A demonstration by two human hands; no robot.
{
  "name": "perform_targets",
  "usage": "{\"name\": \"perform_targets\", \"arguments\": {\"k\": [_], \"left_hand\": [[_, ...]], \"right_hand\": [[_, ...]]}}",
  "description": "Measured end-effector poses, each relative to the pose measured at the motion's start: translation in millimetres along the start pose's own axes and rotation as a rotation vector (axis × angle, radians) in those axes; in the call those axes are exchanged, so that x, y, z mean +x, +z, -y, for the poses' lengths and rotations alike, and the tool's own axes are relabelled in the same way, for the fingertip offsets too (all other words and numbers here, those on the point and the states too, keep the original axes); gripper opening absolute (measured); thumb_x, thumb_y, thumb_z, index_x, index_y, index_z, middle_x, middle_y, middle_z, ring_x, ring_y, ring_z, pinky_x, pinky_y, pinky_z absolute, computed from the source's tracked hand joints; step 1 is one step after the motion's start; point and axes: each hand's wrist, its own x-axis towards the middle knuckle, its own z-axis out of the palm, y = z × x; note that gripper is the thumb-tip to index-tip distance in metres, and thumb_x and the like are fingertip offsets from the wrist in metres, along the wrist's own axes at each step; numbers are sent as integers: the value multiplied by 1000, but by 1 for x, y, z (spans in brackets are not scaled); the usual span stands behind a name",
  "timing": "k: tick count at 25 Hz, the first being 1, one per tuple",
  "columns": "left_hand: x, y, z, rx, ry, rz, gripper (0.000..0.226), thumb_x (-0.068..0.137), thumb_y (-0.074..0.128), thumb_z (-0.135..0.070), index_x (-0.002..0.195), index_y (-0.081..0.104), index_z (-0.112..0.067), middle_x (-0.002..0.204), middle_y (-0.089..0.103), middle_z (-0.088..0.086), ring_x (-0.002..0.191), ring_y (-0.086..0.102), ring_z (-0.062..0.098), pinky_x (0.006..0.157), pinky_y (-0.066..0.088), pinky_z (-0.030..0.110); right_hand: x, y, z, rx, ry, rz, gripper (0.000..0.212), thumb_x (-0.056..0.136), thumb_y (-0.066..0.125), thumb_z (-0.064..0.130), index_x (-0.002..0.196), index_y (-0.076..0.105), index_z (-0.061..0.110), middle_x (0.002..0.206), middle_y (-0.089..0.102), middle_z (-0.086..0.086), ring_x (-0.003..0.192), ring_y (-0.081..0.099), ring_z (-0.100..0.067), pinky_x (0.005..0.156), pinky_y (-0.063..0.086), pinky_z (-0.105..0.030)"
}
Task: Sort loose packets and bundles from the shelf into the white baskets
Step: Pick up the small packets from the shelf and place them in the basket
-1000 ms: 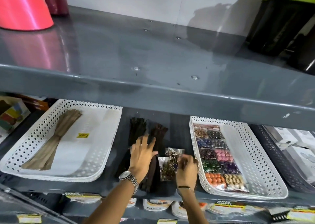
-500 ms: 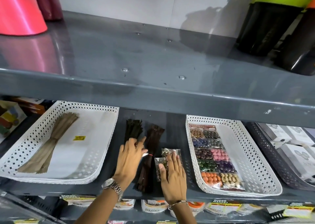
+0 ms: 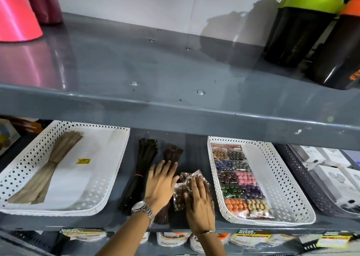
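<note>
Two white baskets stand on the lower shelf. The left basket (image 3: 109,193) holds a tan bundle (image 3: 50,168); the right basket (image 3: 282,181) holds a sheet of coloured bead packets (image 3: 239,179). Between them lie a black bundle (image 3: 140,170), a dark brown bundle (image 3: 171,154) and clear packets of brown beads (image 3: 181,195). My left hand (image 3: 160,185) lies flat on the brown bundle, fingers spread. My right hand (image 3: 198,203) presses flat on the bead packets, covering most of them.
A grey upper shelf (image 3: 175,103) overhangs the baskets, with a pink cone (image 3: 15,16) at left and dark shaker bottles (image 3: 300,31) at right. A dark basket of white boxes (image 3: 331,170) sits far right. Packets hang below the shelf edge (image 3: 175,238).
My right hand went from pinching the bead packets to lying flat on them. My left hand slid slightly right along the brown bundle.
</note>
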Motion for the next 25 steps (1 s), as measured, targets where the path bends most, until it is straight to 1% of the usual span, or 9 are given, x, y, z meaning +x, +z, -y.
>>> {"name": "perform_targets", "arguments": {"k": [3, 6, 7, 9, 11, 14, 16, 19, 25], "left_hand": [[-8, 6, 15, 104, -104, 5, 52, 87, 26, -52, 114, 63, -28, 128, 60, 10, 121, 52, 32, 94, 29, 67], [-8, 7, 22, 60, -210, -3, 61, 91, 12, -54, 116, 62, -29, 130, 57, 15, 121, 51, 35, 84, 35, 73], [-8, 7, 24, 33, -236, 2, 68, 92, 4, -54, 116, 62, -27, 130, 57, 16, 121, 52, 36, 82, 38, 72], [-7, 7, 29, -13, -266, 6, 74, 92, -2, -52, 115, 63, -24, 128, 58, 18, 119, 53, 36, 81, 42, 69], [-4, 4, 32, -28, -267, 5, 76, 93, -2, -51, 114, 64, -22, 126, 59, 18, 118, 54, 36, 81, 46, 64], [-8, 2, 33, -16, -242, -21, 69, 95, 4, -47, 114, 64, -20, 126, 60, 18, 117, 55, 35, 81, 48, 60], [-16, 4, 31, -22, -222, -39, 59, 94, 14, -44, 116, 63, -19, 127, 59, 17, 118, 54, 33, 83, 48, 60], [-23, 6, 30, -32, -217, -39, 67, 94, 3, -44, 120, 60, -19, 127, 59, 16, 120, 53, 32, 88, 46, 58], [-20, 6, 30, -19, -183, -101, 72, 94, 2, -47, 116, 63, -15, 129, 58, 17, 121, 52, 33, 90, 43, 59]], "right_hand": [[-5, 5, 6, -51, -4, 20, 80, 78, 4, 66, 146, -5, 24, 149, -23, 7, 134, -19, -6, 114, -4, -27], [-2, 9, 14, -79, -24, 47, 82, 76, -1, 67, 146, -6, 23, 146, -24, 7, 134, -20, -7, 118, 4, -32], [-1, 9, 16, -87, -29, 41, 82, 77, -1, 67, 146, 0, 23, 149, -18, 7, 137, -15, -8, 118, 11, -34], [3, 7, 18, -27, 5, -66, 65, 87, 17, 53, 145, 21, 23, 156, 11, 2, 144, 10, -18, 114, 27, -39], [12, -1, 17, 81, 95, -177, 49, 91, 41, 31, 139, 36, 22, 151, 33, -4, 136, 33, -24, 108, 38, -39], [38, -10, 7, 221, 235, -133, 52, 87, 57, 14, 136, 41, 12, 138, 48, -16, 116, 56, -30, 97, 49, -39], [51, -14, 7, 191, 303, -64, 56, 84, 61, 16, 136, 40, 10, 127, 57, -20, 108, 61, -33, 92, 51, -43], [57, -15, 14, 192, 336, -92, 59, 78, 70, 23, 131, 45, 13, 123, 54, -17, 100, 63, -35, 87, 52, -39], [50, -52, 34, 566, 223, -186, 47, 66, 80, 14, 107, 58, 7, 94, 64, -16, 82, 59, -29, 70, 49, -32]]}}
